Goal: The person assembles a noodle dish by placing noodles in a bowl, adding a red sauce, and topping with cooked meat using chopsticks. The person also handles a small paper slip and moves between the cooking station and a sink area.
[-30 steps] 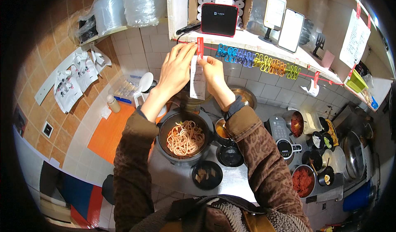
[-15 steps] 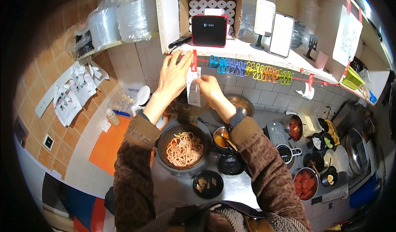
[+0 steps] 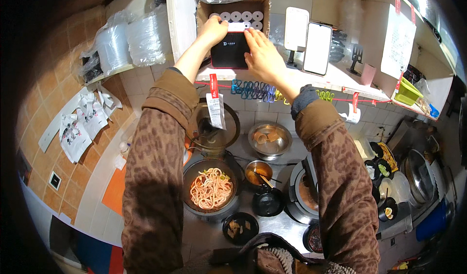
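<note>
Black device (image 3: 227,55), marked face toward the camera, long axis unclear.

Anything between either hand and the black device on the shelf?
Nothing visible. The left hand is at the upper left of the black device, the right hand over its right side. The cardboard box of rolls sits behind it, not in between.

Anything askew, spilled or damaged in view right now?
No spill or breakage visible; the black box looks intact. Minor oddity: two paper slips hang below the shelf. The right slip is curled, while the left slip hangs nearly flat, slightly tilted.
</note>
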A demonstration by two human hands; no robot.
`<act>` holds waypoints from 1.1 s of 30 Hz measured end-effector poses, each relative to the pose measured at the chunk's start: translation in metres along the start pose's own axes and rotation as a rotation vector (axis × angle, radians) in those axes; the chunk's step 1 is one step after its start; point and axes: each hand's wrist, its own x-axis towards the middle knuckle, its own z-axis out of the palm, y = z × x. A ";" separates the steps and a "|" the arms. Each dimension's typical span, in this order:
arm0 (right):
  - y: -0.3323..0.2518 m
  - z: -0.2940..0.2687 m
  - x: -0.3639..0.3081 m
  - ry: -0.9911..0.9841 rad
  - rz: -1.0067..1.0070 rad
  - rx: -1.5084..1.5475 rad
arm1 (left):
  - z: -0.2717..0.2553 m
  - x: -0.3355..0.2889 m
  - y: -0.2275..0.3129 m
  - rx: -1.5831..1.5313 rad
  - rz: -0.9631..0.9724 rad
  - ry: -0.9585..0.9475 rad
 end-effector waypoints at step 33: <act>-0.009 -0.008 0.009 -0.081 0.085 0.021 | -0.089 -0.167 0.016 -0.912 0.024 -0.063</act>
